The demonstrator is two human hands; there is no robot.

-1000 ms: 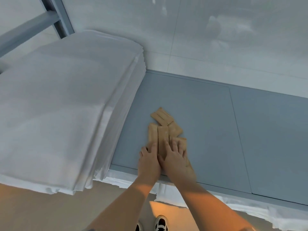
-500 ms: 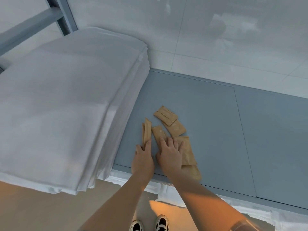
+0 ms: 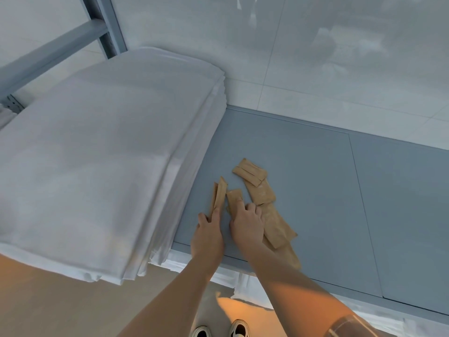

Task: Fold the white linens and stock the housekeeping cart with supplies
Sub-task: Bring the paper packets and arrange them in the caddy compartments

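- Left hand point(image 3: 207, 235) pinches two tan paper packets point(image 3: 218, 196) upright on edge, seemingly to square them.
- Right hand point(image 3: 247, 221), fingers curled, presses another packet point(image 3: 234, 198) flat on the grey worktop point(image 3: 315, 190).
- Folded white linens point(image 3: 102, 152) are stacked just left, apparently done.

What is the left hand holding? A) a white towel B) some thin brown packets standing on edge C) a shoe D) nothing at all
B: the left hand grips a few thin brown packets lifted on edge off the grey surface, beside the stack of white linens.
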